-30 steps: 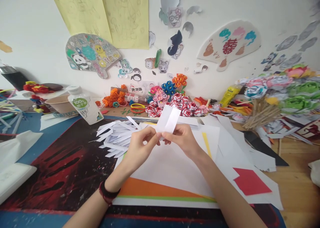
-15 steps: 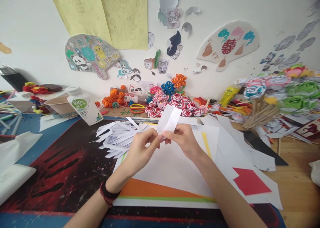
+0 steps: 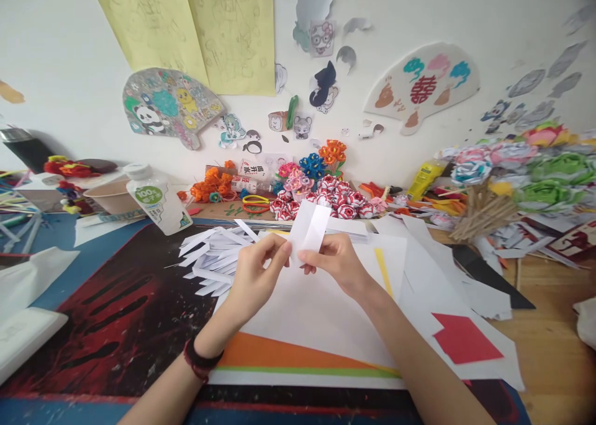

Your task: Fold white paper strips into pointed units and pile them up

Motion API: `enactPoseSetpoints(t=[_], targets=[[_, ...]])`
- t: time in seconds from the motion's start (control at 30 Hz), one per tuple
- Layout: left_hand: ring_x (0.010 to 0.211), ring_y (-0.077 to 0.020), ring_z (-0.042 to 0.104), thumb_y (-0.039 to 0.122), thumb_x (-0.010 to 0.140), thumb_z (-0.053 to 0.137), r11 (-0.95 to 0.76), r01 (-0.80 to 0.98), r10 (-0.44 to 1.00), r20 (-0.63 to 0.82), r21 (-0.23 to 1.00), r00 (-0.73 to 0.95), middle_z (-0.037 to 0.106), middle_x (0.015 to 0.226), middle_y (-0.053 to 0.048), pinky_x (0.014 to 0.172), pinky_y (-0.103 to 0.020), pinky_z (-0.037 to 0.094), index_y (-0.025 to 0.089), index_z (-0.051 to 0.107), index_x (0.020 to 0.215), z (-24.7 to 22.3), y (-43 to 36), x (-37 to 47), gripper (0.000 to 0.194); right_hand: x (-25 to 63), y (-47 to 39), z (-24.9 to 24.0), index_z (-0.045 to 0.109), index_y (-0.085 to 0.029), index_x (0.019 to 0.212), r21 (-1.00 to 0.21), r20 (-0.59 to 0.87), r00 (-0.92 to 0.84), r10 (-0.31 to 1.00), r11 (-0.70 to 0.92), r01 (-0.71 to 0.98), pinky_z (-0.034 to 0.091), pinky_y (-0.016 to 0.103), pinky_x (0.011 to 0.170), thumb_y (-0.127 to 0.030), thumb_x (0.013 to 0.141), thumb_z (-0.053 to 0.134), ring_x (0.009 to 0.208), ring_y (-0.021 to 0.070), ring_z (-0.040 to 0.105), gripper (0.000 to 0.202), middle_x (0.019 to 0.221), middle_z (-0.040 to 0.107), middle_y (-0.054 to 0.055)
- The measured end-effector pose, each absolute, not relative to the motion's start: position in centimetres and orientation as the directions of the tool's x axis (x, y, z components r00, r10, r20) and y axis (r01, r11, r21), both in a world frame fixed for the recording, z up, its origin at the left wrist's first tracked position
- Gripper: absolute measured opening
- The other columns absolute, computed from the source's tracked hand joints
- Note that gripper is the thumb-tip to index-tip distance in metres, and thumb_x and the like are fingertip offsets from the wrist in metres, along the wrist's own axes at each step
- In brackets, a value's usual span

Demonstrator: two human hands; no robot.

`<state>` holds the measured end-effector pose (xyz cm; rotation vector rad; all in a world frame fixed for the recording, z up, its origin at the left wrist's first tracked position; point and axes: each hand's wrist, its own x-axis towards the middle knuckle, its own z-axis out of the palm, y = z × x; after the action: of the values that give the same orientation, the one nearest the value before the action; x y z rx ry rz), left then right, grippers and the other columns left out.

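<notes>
The left hand (image 3: 255,277) and right hand (image 3: 342,262), slightly apart, both pinched the white paper (image 3: 308,225) between them, its right band apparently folded and the rest flat, while white strips (image 3: 207,256), seemingly already folded, lay beyond the left hand.

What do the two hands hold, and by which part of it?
A folded white paper strip: the left hand pinches its lower left edge, the right hand its lower right side.
</notes>
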<state>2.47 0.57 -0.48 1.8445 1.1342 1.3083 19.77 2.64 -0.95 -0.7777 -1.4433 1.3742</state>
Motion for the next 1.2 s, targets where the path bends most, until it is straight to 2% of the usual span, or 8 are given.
enactPoseSetpoints(t=[0.3,0.47,0.57,0.67,0.73,0.9,1.07,1.2], targets=[[0.06,-0.0111,0.05,0.036,0.094,0.048,-0.41,0.331,0.912,0.37,0.85,0.178,0.057,0.066,0.001,0.058,-0.023,0.038,0.017,0.056,0.07,-0.2,0.9,2.3,0.031,20.0,2.7,-1.0,0.073,-0.012,0.074,-0.98,0.168,-0.368,0.915,0.116,-0.16,0.049,0.025,0.052,-0.03,0.071,0.077,0.054,0.0129,0.058,0.019,0.063,0.066,0.004],[0.062,-0.0119,0.053,0.035,0.092,0.051,-0.413,0.336,0.91,0.394,0.846,0.127,0.06,0.067,0.0,0.059,-0.022,0.04,0.017,0.056,0.071,-0.1,0.8,2.1,0.028,20.0,3.1,-0.8,0.072,-0.012,0.092,-0.989,0.139,-0.454,0.88,0.096,-0.115,0.052,0.029,0.062,-0.04,0.075,0.074,0.068,0.0162,0.062,0.033,0.082,0.069,0.008],[0.062,-0.0121,0.054,0.035,0.092,0.05,-0.414,0.355,0.91,0.39,0.838,0.14,0.061,0.067,0.0,0.06,-0.022,0.04,0.017,0.058,0.071,-0.1,0.7,2.1,0.029,20.0,3.3,-0.6,0.07,-0.013,0.097,-0.976,0.198,-0.353,0.914,0.151,-0.158,0.051,0.029,0.068,-0.044,0.079,0.068,0.079,0.0181,0.063,0.036,0.092,0.07,0.009],[0.058,-0.012,0.053,0.035,0.093,0.048,-0.435,0.442,0.9,0.37,0.784,0.228,0.061,0.062,0.0,0.059,-0.023,0.039,0.016,0.061,0.067,-0.1,0.6,2.2,0.034,20.0,3.4,-0.8,0.069,-0.014,0.092,-0.965,0.221,-0.182,0.958,0.189,-0.18,0.05,0.029,0.07,-0.043,0.079,0.069,0.079,0.0191,0.064,0.031,0.087,0.07,0.006],[0.054,-0.0117,0.05,0.036,0.093,0.047,-0.453,0.526,0.891,0.371,0.719,0.261,0.06,0.058,0.0,0.057,-0.024,0.036,0.016,0.062,0.066,-0.3,0.7,2.3,0.037,20.0,3.5,-1.1,0.07,-0.014,0.089,-0.968,0.219,-0.135,0.966,0.197,-0.157,0.05,0.029,0.07,-0.04,0.076,0.073,0.078,0.0208,0.065,0.029,0.084,0.071,0.006],[0.063,-0.0124,0.053,0.033,0.09,0.053,-0.441,0.601,0.871,0.478,0.666,0.11,0.066,0.079,-0.001,0.06,-0.024,0.039,0.018,0.062,0.088,-0.6,1.0,2.2,0.017,19.6,3.2,-1.7,0.073,-0.014,0.086,-0.985,0.175,-0.299,0.938,0.163,-0.065,0.051,0.029,0.067,-0.037,0.073,0.075,0.074,0.021,0.066,0.027,0.08,0.071,0.005],[0.063,-0.0129,0.053,0.028,0.089,0.055,-0.446,0.642,0.832,0.554,0.624,0.039,0.064,0.073,0.0,0.062,-0.024,0.041,0.019,0.06,0.084,-0.9,0.8,2.2,0.011,18.9,2.7,-1.7,0.073,-0.015,0.086,-0.986,0.168,-0.357,0.919,0.164,-0.043,0.05,0.028,0.064,-0.04,0.074,0.074,0.073,0.0198,0.065,0.029,0.078,0.071,0.003],[0.069,-0.0157,0.056,0.025,0.09,0.054,-0.485,0.729,0.728,0.685,0.484,0.029,0.069,0.081,-0.002,0.068,-0.027,0.042,0.021,0.064,0.089,-1.4,0.6,2.3,0.011,18.9,2.6,-1.7,0.073,-0.014,0.081,-0.987,0.157,-0.357,0.921,0.154,-0.037,0.05,0.029,0.063,-0.043,0.074,0.073,0.071,0.0203,0.065,0.03,0.077,0.071,0.004]])
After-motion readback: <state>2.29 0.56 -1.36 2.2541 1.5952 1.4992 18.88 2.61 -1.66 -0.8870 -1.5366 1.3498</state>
